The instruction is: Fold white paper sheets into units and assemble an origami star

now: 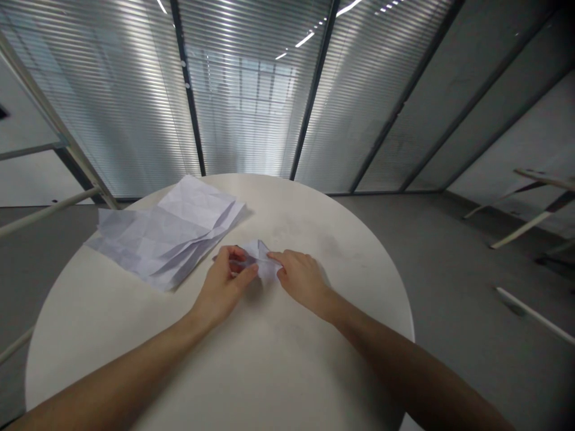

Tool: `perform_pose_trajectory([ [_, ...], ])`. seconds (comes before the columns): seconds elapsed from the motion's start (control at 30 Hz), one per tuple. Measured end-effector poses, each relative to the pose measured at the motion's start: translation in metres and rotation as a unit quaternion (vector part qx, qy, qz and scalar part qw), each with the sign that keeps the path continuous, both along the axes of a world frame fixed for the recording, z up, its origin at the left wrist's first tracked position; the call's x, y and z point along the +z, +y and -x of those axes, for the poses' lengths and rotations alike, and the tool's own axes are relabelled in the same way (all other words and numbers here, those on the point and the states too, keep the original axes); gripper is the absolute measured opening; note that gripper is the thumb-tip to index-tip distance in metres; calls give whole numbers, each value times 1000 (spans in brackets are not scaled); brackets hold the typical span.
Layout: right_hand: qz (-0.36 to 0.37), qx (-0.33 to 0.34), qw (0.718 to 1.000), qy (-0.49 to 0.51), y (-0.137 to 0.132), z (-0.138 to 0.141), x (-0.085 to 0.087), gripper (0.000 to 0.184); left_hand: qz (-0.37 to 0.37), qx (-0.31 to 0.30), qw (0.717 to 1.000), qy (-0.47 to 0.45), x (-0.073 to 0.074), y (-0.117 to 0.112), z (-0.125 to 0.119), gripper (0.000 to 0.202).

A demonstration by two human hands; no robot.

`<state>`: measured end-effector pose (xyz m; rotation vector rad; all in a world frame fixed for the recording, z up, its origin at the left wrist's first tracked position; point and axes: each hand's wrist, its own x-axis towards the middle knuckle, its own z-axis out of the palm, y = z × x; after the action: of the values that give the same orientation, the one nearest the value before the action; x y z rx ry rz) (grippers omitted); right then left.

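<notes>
A small folded piece of white paper (259,254) lies near the middle of a round white table (287,353). My left hand (224,287) pinches its left side between thumb and fingers. My right hand (302,278) presses on its right side, forefinger stretched along a fold and the other fingers curled. Both hands touch the paper, and part of it is hidden under them.
A loose stack of creased white sheets (166,230) lies on the table's far left, partly over its edge. Glass walls with blinds (251,96) stand behind the table. Pale table legs (525,224) show on the grey floor at right.
</notes>
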<state>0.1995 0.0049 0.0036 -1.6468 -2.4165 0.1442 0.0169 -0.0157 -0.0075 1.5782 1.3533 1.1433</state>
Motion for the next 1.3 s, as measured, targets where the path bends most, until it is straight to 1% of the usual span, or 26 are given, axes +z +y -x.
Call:
perform_pose_trajectory([
  [0.03, 5, 5, 1000, -27, 0, 0, 0, 44, -32, 23, 998, 54, 3, 1, 5, 26],
  [0.07, 10, 11, 998, -57, 0, 0, 1, 42, -82, 52, 988, 121, 7, 3, 10, 23],
  [0.1, 14, 18, 996, -85, 0, 0, 2, 40, -142, 82, 967, 193, 10, 4, 14, 22],
  [0.13, 17, 25, 993, -111, 0, 1, 3, 38, -199, 97, 939, 263, 12, 6, 18, 24],
  [0.17, 18, 33, 991, -132, -1, 1, 4, 37, -240, 88, 910, 328, 13, 8, 21, 28],
  [0.2, 19, 42, 988, -147, -1, 1, 5, 36, -266, 59, 883, 383, 14, 11, 23, 31],
  [0.23, 19, 49, 986, -159, -1, 1, 5, 35, -277, 15, 860, 429, 13, 13, 26, 29],
  [0.3, 20, 64, 983, -173, -1, -1, 6, 33, -269, -77, 821, 498, 10, 19, 30, 11],
  [0.33, 19, 74, 981, -177, 0, -3, 7, 33, -262, -104, 805, 522, 8, 21, 32, 8],
  [0.4, 14, 95, 979, -179, 2, -9, 8, 33, -254, -135, 782, 552, 6, 25, 36, 15],
  [0.47, 9, 115, 978, -171, 3, -15, 9, 34, -262, -158, 762, 571, 7, 26, 39, 18],
  [0.57, 12, 157, 979, -128, 5, -23, 12, 32, -276, -201, 731, 591, 12, 23, 42, 16],
  [0.6, 17, 172, 979, -104, 5, -25, 13, 33, -274, -212, 728, 591, 14, 21, 42, 14],
  [0.67, 30, 192, 980, -45, 7, -27, 13, 36, -259, -228, 738, 579, 17, 18, 44, 9],
  [0.73, 48, 196, 979, 8, 9, -28, 13, 38, -241, -233, 764, 551, 18, 17, 48, 11],
  [0.83, 78, 207, 974, 53, 13, -29, 8, 34, -221, -233, 803, 502, 16, 21, 55, 21],
  [0.9, 93, 208, 971, 64, 15, -29, 5, 46, -203, -233, 819, 483, 14, 24, 59, 22],
  [0.93, 99, 202, 972, 70, 15, -29, 4, 49, -192, -231, 826, 478, 12, 26, 60, 24],
  [0.97, 101, 192, 973, 75, 15, -29, 4, 48, -180, -227, 831, 475, 11, 28, 61, 26],
  [1.03, 93, 170, 978, 83, 15, -28, 4, 39, -162, -214, 841, 470, 9, 30, 62, 34],
  [1.13, 59, 154, 983, 82, 14, -26, 8, 26, -151, -201, 848, 467, 10, 31, 63, 39],
  [1.2, 55, 154, 983, 83, 13, -24, 10, 23, -147, -196, 849, 469, 14, 30, 64, 37],
  [1.3, 90, 181, 976, 85, 11, -22, 13, 15, -138, -192, 849, 473, 19, 29, 64, 26],
])
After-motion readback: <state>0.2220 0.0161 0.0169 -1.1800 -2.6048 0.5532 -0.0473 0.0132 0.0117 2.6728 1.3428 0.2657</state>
